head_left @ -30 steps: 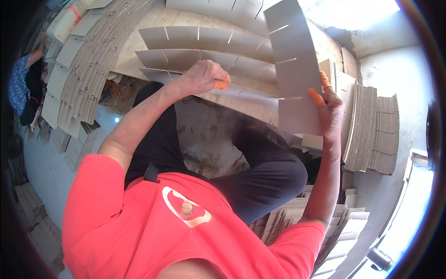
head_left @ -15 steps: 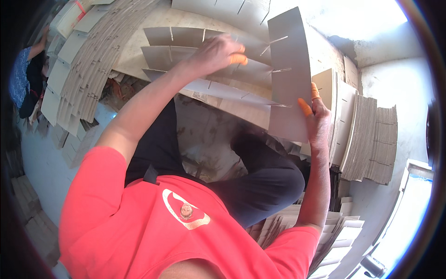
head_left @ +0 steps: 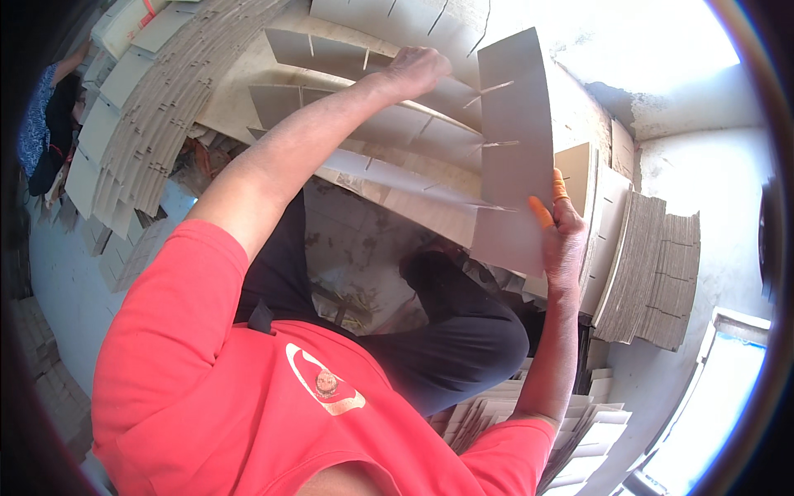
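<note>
Three long slotted cardboard strips stand on edge side by side on the tabletop: a far strip (head_left: 331, 56), a middle strip (head_left: 389, 131) and a near strip (head_left: 389, 169). Across their right ends stands a wide cardboard strip (head_left: 514, 116), its slots lined up with them. My right hand (head_left: 564, 236), with orange covers on thumb and finger, grips this crosspiece by its lower right edge. Over the far strip, my left hand (head_left: 420, 73) is closed on its upper edge; the fingertips are hidden. My left forearm covers part of the middle strip.
Fanned stacks of cut cardboard (head_left: 157, 107) lie at the left, more upright stacks (head_left: 649, 269) at the right by the wall. Further cardboard pieces (head_left: 583, 438) sit low beside my right arm. Another person's patterned sleeve (head_left: 37, 124) shows at the far left.
My left hand has moved slightly away and right, its fingers closing at the far strip. That strip's left end has swung away from the middle one. My right hand keeps its grip.
</note>
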The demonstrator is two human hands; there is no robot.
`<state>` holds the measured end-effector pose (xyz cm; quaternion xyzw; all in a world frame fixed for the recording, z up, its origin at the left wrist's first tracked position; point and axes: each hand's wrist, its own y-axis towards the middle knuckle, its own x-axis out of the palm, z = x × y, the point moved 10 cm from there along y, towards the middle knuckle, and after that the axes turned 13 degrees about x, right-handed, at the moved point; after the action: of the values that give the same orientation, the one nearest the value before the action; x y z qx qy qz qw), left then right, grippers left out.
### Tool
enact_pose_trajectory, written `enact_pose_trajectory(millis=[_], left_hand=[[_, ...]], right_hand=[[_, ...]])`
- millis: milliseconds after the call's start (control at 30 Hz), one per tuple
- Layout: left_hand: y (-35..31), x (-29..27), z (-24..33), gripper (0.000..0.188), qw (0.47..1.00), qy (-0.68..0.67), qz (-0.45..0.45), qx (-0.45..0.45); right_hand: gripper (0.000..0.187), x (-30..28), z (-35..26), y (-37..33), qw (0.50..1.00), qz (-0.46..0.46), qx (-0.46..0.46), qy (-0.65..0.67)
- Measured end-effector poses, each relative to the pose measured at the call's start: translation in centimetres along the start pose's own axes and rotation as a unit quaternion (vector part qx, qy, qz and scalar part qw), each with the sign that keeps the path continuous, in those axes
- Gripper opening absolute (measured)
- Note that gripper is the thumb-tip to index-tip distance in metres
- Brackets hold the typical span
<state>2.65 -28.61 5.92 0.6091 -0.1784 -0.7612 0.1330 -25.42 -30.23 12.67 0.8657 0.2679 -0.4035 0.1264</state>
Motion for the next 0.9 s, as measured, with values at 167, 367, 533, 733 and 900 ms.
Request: enact_pose_trajectory(millis=[167,367,533,733,900], left_hand=[[-0.3,0.1,-0.5,0.008,0.999,-0.017,0.038,0.005],[-0.4,0.5,-1.4,0.001,1.000,-0.016,0.011,-0.023],[0.0,1.7,-2.0,0.005,0.997,-0.045,-0.035,-0.043],[0.0,-3.8,2.4,0.030,1.000,-0.019,0.016,0.018],[-5.6,-11.1,7.8,0.036,0.981,-0.076,0.150,0.095]], right_hand=[[0.055,1.1,0.5,1.3,0.999,-0.025,-0.046,-0.004],[0.053,5.6,3.5,2.4,0.941,-0.151,0.173,0.249],[0.047,7.2,1.3,1.7,0.982,-0.114,0.029,-0.151],[0.035,5.6,-1.2,1.8,0.955,-0.040,-0.063,-0.287],[0.030,-3.2,4.9,0.8,0.926,0.211,0.002,-0.313]])
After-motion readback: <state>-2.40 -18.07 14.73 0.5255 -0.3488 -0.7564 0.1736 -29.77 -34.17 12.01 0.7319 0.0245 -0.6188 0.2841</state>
